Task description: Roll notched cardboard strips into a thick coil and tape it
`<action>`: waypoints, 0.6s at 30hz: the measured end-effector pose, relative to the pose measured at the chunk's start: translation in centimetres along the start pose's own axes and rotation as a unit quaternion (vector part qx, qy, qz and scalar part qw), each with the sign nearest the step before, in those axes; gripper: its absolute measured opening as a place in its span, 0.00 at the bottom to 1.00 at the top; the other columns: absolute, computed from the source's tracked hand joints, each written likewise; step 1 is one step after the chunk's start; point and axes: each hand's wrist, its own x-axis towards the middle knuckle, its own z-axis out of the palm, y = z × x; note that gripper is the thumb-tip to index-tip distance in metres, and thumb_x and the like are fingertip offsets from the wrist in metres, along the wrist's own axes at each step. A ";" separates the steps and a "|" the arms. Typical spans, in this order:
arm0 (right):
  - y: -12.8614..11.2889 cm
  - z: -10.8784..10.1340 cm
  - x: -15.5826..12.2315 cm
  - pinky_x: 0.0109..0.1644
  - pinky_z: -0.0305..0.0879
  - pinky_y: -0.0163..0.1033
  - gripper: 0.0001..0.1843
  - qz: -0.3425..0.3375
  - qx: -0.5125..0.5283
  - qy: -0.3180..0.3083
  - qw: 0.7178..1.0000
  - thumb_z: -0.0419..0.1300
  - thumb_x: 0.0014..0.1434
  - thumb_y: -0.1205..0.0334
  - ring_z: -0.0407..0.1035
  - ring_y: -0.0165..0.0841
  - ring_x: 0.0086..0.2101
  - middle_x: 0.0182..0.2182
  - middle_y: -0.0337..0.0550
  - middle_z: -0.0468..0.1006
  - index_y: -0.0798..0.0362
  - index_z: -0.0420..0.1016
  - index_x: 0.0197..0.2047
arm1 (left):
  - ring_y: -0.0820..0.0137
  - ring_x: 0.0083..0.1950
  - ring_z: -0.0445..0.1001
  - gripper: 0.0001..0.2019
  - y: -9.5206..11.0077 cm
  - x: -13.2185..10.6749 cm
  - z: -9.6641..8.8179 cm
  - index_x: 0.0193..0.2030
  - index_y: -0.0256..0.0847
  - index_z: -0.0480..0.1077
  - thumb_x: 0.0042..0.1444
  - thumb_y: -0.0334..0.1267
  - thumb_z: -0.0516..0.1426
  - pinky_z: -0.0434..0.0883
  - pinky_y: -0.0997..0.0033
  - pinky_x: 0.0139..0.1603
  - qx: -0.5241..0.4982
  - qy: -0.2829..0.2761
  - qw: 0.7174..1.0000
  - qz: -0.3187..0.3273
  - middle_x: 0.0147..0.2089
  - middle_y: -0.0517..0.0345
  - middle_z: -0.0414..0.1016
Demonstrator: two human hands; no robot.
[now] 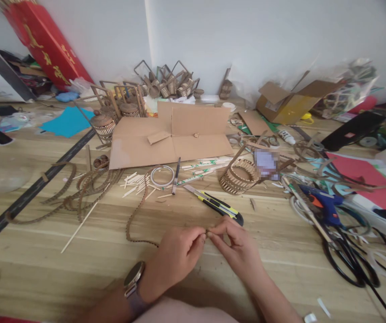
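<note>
Head view: brown strip point(128, 233) could snap if bent too sharply at the pinch. Left hand point(179, 251) and right hand point(238, 246) nearly meet, thumb and finger closed on probably its end; rest trails onto table point(61, 278), utility knife point(221, 207) just beyond.

A tall red panel with gold characters point(45, 42) stood aslant before the pale grey wall point(263, 40) at the far left, and a bright blue flat sheet point(65, 122) lay nearer. Farther right were an open brown cardboard carton point(277, 109) and, closer in, a flat red sheet point(356, 172).
</note>
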 end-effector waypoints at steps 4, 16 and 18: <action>-0.1 0.2 -0.1 0.28 0.66 0.32 0.10 0.016 -0.001 0.003 1.000 0.60 0.63 0.62 0.69 0.30 0.24 0.22 0.37 0.73 0.51 0.74 0.29 | 0.67 0.31 0.75 0.12 0.0 -0.1 -0.1 0.37 0.39 0.75 0.66 0.37 0.51 0.59 0.72 0.31 -0.038 -0.007 0.999 -0.004 0.30 0.56 0.79; -0.5 0.9 -0.1 0.29 0.68 0.31 0.07 0.012 -0.018 0.037 0.999 0.59 0.60 0.70 0.72 0.30 0.26 0.24 0.37 0.75 0.51 0.73 0.31 | 0.70 0.28 0.70 0.13 0.4 0.1 0.1 0.30 0.40 0.72 0.62 0.39 0.50 0.60 0.74 0.30 -0.122 0.022 0.991 -0.046 0.25 0.60 0.74; -0.5 1.1 -0.3 0.29 0.67 0.32 0.07 0.002 -0.033 0.047 0.998 0.60 0.59 0.71 0.71 0.29 0.25 0.23 0.35 0.74 0.50 0.72 0.30 | 0.70 0.28 0.70 0.12 0.4 0.1 0.2 0.29 0.40 0.72 0.61 0.38 0.51 0.61 0.74 0.30 -0.122 0.027 0.991 -0.053 0.25 0.59 0.74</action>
